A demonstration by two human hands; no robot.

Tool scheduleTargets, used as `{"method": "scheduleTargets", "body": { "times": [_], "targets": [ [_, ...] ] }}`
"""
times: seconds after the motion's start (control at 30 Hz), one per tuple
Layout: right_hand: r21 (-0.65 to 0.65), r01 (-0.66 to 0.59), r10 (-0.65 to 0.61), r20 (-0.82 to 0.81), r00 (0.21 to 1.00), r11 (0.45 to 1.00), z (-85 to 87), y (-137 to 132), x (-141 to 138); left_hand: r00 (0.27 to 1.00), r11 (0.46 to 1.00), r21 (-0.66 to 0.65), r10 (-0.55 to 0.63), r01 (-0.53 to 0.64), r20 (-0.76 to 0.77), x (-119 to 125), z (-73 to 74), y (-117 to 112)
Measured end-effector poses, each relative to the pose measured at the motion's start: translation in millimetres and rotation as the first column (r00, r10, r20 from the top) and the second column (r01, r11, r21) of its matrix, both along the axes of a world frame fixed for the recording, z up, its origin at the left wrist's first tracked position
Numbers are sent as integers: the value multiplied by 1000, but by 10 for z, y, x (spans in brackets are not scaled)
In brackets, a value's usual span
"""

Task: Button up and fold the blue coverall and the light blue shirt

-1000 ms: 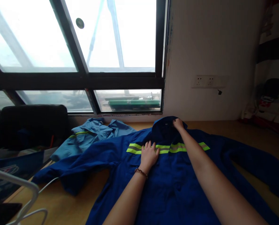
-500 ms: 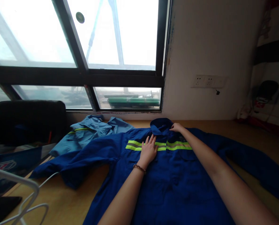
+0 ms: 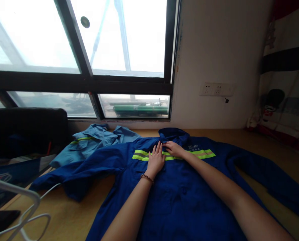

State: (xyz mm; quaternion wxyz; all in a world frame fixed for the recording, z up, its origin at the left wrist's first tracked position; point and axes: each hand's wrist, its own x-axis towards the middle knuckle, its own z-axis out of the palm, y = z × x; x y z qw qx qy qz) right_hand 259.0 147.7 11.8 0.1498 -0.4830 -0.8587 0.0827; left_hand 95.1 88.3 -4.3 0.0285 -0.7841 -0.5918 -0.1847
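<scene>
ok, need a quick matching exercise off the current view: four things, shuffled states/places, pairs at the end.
Things:
1. left hand
2. right hand
3. light blue garment
4. socket panel

States/places:
A. on the wall, right of the window
B. bare-wristed, fingers bent at the front of the dark blue jacket, just below its collar
C. bunched up below the window
D. laid on the jacket's chest, bracelet at its wrist

Pairs: 1-D, 2-B, 3-C, 4-A
</scene>
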Motion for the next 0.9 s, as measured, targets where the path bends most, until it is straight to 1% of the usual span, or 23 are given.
{"method": "scheduleTargets", "body": {
  "times": [0.03,0.07,0.1,0.13,0.2,0.27,0.3,0.37,0.4,0.47,0.5,0.53,0.57,0.6,0.67,0.73,0.8,0.83,0.9],
  "targets": [
    [-25,131,-130,26,991,991,16,87,81,1000,1000,1,14,-14,-1,-3,-8,2],
    [-48,254,-252,51,966,966,38,176,177,1000,1000,-3,29,-29,-6,-7,-16,5],
    [-63,347,-344,66,937,936,62,260,274,999,999,-12,41,-42,-13,-10,-23,7],
    [-71,405,-401,66,914,912,84,334,358,998,998,-24,54,-55,-23,-13,-29,10],
    [-74,457,-455,46,889,886,123,442,455,996,995,-46,85,-87,-39,-16,-32,15],
    [-62,503,-504,10,864,862,161,502,459,992,991,-58,122,-124,-43,-17,-28,20],
    [-52,536,-537,-11,843,842,183,519,444,989,988,-62,142,-145,-41,-16,-25,23],
    [-47,627,-628,-44,777,778,236,545,425,981,979,-69,191,-193,-29,-15,-19,30],
    [-62,673,-676,-52,735,737,268,558,435,974,972,-72,224,-225,-21,-14,-17,34],
    [-133,736,-746,-47,664,664,341,588,499,956,953,-79,292,-292,-7,-13,-18,42],
    [-180,745,-762,-42,646,642,383,606,545,948,945,-85,317,-316,-3,-13,-20,45],
    [-226,739,-765,-45,643,635,426,626,592,943,939,-90,333,-331,0,-13,-22,48],
    [-267,719,-756,-59,652,641,471,645,634,941,937,-94,339,-337,2,-14,-24,49],
    [-300,688,-737,-87,670,661,515,663,665,942,937,-96,337,-335,3,-15,-26,49],
    [-340,600,-676,-176,716,724,592,690,679,944,940,-98,329,-326,6,-19,-26,46],
    [-350,502,-599,-275,752,791,625,689,619,947,943,-96,322,-320,5,-25,-23,41],
    [-335,441,-544,-344,765,832,578,639,485,947,943,-91,322,-320,1,-32,-22,38],
    [-319,437,-534,-363,763,841,516,592,395,946,943,-85,323,-322,0,-34,-23,37],
    [-271,466,-538,-375,755,842,320,458,192,945,943,-70,327,-326,0,-37,-30,38]
  ]
}}
